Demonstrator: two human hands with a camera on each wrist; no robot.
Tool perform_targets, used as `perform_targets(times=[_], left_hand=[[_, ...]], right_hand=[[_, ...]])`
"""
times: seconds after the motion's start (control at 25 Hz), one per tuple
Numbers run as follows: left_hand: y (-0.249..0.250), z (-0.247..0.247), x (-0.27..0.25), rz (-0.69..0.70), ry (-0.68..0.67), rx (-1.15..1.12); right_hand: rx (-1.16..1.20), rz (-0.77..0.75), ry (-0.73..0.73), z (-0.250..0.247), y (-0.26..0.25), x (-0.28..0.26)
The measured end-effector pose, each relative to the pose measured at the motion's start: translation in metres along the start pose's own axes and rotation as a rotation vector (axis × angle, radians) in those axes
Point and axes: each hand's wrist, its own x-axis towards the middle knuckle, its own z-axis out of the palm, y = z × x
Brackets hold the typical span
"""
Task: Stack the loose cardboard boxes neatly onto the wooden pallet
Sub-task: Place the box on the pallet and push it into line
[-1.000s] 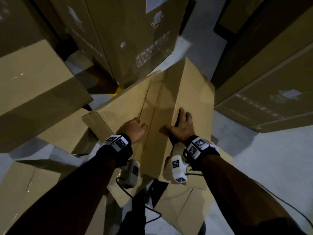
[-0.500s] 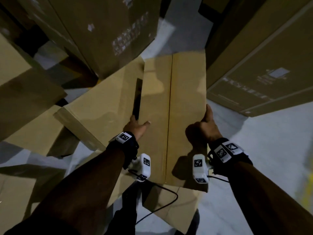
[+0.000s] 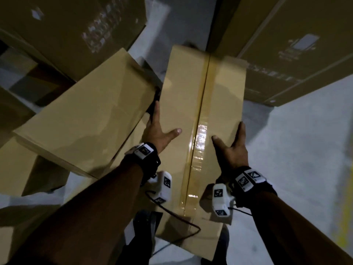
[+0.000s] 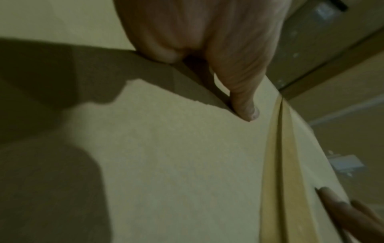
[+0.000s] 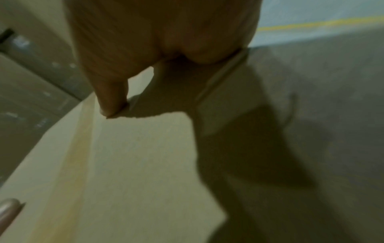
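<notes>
I hold a long tan cardboard box (image 3: 183, 104) with a glossy tape seam down its top, level in front of me. My left hand (image 3: 158, 131) grips its left long edge, thumb on top, fingers down the side. My right hand (image 3: 233, 146) grips the right long edge the same way. In the left wrist view the left thumb (image 4: 245, 105) presses on the box (image 4: 176, 156) top near the tape. In the right wrist view the right thumb (image 5: 112, 98) lies on the box (image 5: 135, 164) beside the tape. No wooden pallet is in view.
Another loose box (image 3: 86, 119) lies tilted just left of the held one, with more boxes (image 3: 15, 169) under it. Tall stacked cartons stand at the back left (image 3: 76, 31) and at the right (image 3: 296, 50). Grey floor (image 3: 296, 150) with a yellow line (image 3: 343, 226) lies to the right.
The box has turned from a tilted, edge-up pose to flat with its taped face up. Both hands moved from its top to its two long sides, and it has come up toward me.
</notes>
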Motion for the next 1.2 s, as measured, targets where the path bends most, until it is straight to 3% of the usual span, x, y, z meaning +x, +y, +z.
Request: perform_targets(times=[0.32,0.56,0.68,0.96,1.2], left_hand=[[0.004,-0.003,-0.031,0.004,-0.045,0.059],[-0.016,0.011,-0.091,-0.107,-0.075,0.049],[-0.018,0.015,-0.100,-0.119,-0.051,0.052],[-0.017,0.014,-0.079,0.010,-0.047,0.080],[-0.004,-0.011,-0.120,0.073,-0.028,0.083]], right_hand=[[-0.120,0.010,-0.038,-0.011,0.012,-0.017],[-0.230,0.055,-0.131,-0.035,0.042,-0.069],[-0.208,0.040,-0.123,-0.039,0.046,-0.070],[-0.140,0.013,-0.058,-0.028,0.043,-0.055],[-0.086,0.013,-0.006,-0.042,0.026,-0.108]])
